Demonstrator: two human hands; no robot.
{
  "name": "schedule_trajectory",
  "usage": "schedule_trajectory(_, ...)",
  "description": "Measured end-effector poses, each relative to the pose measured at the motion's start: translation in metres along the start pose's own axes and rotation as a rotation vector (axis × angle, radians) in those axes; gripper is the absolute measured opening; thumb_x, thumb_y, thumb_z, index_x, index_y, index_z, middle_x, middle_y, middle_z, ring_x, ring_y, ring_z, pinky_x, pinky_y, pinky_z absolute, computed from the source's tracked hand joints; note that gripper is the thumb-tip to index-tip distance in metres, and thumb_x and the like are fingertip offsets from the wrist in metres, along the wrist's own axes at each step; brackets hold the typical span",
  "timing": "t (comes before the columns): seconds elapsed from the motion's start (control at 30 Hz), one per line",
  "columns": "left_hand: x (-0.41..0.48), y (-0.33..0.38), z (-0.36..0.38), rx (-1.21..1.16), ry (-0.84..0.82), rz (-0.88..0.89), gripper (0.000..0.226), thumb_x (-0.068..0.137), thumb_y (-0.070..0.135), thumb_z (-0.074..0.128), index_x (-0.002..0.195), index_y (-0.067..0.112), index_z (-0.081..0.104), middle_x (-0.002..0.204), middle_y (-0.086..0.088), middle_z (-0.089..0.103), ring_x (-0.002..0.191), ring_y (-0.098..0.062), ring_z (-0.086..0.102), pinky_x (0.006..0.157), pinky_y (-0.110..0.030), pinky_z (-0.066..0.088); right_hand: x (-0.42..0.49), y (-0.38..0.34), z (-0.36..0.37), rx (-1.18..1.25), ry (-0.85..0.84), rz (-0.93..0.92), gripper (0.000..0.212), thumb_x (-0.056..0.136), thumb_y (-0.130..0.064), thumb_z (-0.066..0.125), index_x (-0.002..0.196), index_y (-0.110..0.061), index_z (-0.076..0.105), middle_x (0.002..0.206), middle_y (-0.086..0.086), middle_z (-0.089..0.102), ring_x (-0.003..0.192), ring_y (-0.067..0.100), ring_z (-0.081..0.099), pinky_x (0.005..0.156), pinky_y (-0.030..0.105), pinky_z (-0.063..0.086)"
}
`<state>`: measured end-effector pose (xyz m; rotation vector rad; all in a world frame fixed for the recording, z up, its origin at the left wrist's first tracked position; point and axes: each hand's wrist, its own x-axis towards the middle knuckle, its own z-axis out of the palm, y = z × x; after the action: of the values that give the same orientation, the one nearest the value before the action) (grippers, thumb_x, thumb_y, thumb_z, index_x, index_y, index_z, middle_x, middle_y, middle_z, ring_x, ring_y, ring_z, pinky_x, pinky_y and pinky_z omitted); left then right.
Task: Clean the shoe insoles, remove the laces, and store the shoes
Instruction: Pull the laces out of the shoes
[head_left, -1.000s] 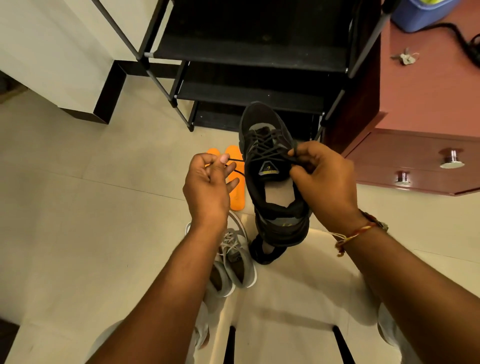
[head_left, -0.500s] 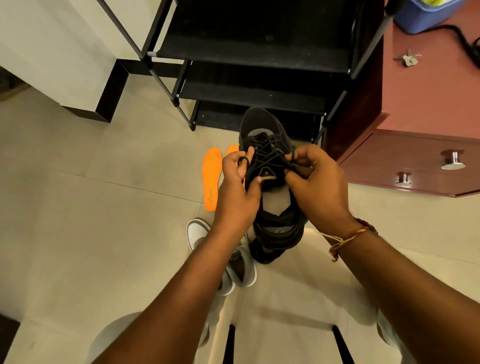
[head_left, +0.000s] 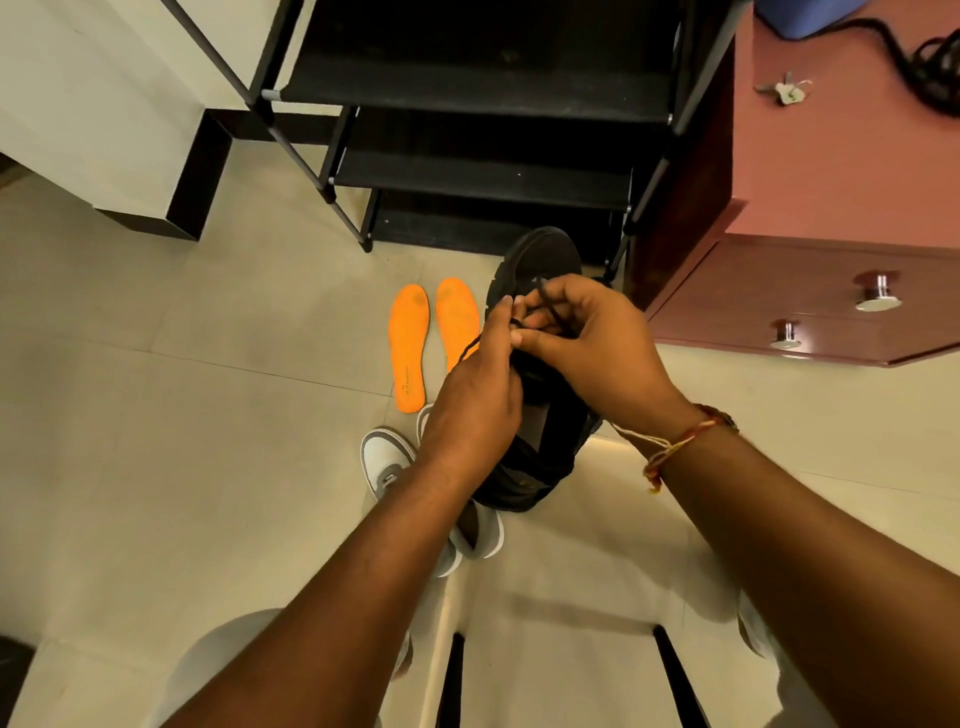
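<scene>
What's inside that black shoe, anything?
The black shoe shows only a bare grey footbed; both orange insoles lie on the floor. Toward the toe, the left hand and right hand, pinching the lace, cover the rest.
</scene>
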<state>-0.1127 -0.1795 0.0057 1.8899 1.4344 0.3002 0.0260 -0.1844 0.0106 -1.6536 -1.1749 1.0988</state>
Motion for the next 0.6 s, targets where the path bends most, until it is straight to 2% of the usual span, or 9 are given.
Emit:
schedule_trajectory(0.1, 0.001, 0.003, 0.001, 0.045, -0.047, -0.015, 0.067, 0.105, 0.013, 0.042, 0.16, 0.029, 0.008, 0.076, 0.003, 0.054, 0.053, -0.007, 0.046, 0.044, -0.017, 0.034, 0.002, 0.002, -0.004, -0.058, 0.025, -0.009, 0.014, 0.086, -0.018, 0.075, 0.1, -0.021, 0.073, 0.087, -0.011, 0.073, 0.087, -0.003, 0.068, 0.086, 0.027, 0.057)
schedule_trajectory(0.17, 0.002, 0.003, 0.002, 0.068, -0.058, -0.028, 0.069, 0.105, 0.012, 0.043, 0.16, 0.029, 0.005, 0.083, -0.004, 0.061, 0.055, -0.008, 0.049, 0.046, -0.021, 0.036, 0.004, 0.005, -0.004, -0.077, 0.017, 0.027, 0.012, 0.088, -0.019, 0.072, 0.099, -0.023, 0.073, 0.087, -0.011, 0.074, 0.087, -0.003, 0.068, 0.087, 0.029, 0.057)
schedule_trajectory(0.23, 0.003, 0.002, 0.002, 0.068, -0.065, -0.039, 0.071, 0.104, 0.012, 0.043, 0.16, 0.03, 0.002, 0.095, -0.009, 0.067, 0.059, -0.014, 0.056, 0.05, -0.033, 0.047, 0.005, 0.003, -0.002, -0.056, -0.008, 0.085, 0.011, 0.091, -0.018, 0.068, 0.098, -0.024, 0.073, 0.089, -0.009, 0.074, 0.088, 0.0, 0.068, 0.087, 0.03, 0.057)
schedule_trajectory(0.33, 0.003, 0.002, 0.002, 0.055, -0.044, -0.053, 0.076, 0.103, 0.01, 0.043, 0.159, 0.034, -0.003, 0.109, -0.009, 0.069, 0.065, -0.019, 0.062, 0.058, -0.043, 0.056, 0.005, -0.006, -0.002, 0.181, -0.018, 0.229, 0.018, 0.093, -0.009, 0.06, 0.102, -0.017, 0.073, 0.092, -0.003, 0.074, 0.087, 0.003, 0.07, 0.085, 0.026, 0.057)
schedule_trajectory(0.4, 0.005, 0.0, 0.002, 0.042, 0.002, -0.063, 0.077, 0.103, 0.009, 0.043, 0.159, 0.033, -0.004, 0.125, -0.008, 0.066, 0.073, -0.02, 0.066, 0.065, -0.046, 0.058, 0.005, -0.013, -0.005, 0.395, -0.003, 0.35, 0.02, 0.095, -0.006, 0.055, 0.106, -0.011, 0.071, 0.083, -0.002, 0.07, 0.072, 0.001, 0.066, 0.069, 0.017, 0.054)
schedule_trajectory(0.47, 0.007, -0.004, 0.001, 0.038, 0.063, -0.082, 0.077, 0.101, 0.006, 0.044, 0.16, 0.028, -0.001, 0.136, -0.005, 0.062, 0.086, -0.021, 0.068, 0.073, -0.041, 0.059, 0.006, -0.016, -0.008, 0.558, 0.03, 0.442, 0.022, 0.094, -0.006, 0.052, 0.106, -0.011, 0.07, 0.08, -0.002, 0.062, 0.068, 0.006, 0.056, 0.065, 0.02, 0.044)
schedule_trajectory(0.53, 0.009, -0.01, -0.002, 0.028, 0.111, -0.118, 0.076, 0.101, 0.003, 0.045, 0.16, 0.024, 0.003, 0.145, 0.001, 0.056, 0.097, -0.019, 0.068, 0.073, -0.021, 0.053, 0.009, -0.017, -0.014, 0.734, 0.053, 0.5, 0.026, 0.092, -0.006, 0.052, 0.109, -0.012, 0.07, 0.085, 0.0, 0.059, 0.074, 0.01, 0.05, 0.068, 0.025, 0.043)
schedule_trajectory(0.6, 0.012, -0.014, -0.006, -0.009, 0.155, -0.175, 0.073, 0.101, 0.002, 0.045, 0.16, 0.022, 0.007, 0.149, 0.004, 0.052, 0.104, -0.014, 0.066, 0.065, -0.001, 0.042, 0.011, -0.017, -0.022, 0.86, 0.049, 0.513, 0.03, 0.092, -0.005, 0.051, 0.115, -0.01, 0.068, 0.086, 0.0, 0.06, 0.078, 0.012, 0.051, 0.073, 0.027, 0.046)
